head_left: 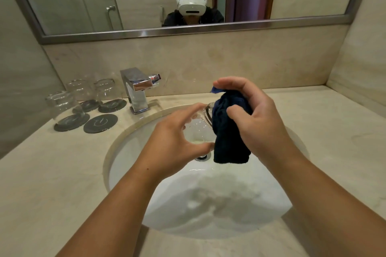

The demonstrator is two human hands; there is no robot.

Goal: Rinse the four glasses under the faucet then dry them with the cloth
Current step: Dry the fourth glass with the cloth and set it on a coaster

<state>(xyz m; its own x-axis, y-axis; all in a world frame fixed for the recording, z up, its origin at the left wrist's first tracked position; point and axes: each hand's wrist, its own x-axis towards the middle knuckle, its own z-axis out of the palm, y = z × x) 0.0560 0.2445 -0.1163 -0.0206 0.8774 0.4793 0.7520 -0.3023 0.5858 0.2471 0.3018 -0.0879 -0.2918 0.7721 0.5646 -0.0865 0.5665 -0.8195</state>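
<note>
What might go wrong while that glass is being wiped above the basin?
The glass is held in the left hand alone; if wet, it may slip and break in the sink below.
The right hand presses the cloth at its rim; hard twisting might crack it.
Beside the faucet three glasses stand close together; setting this one down could knock them.

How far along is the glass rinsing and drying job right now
Three glasses stand upside down on coasters left of the faucet, so they look finished. The fourth glass is in the left hand over the sink, the right hand pressing the dark blue cloth into it. Left: finish drying it, likely then set it on the empty coaster.
</note>
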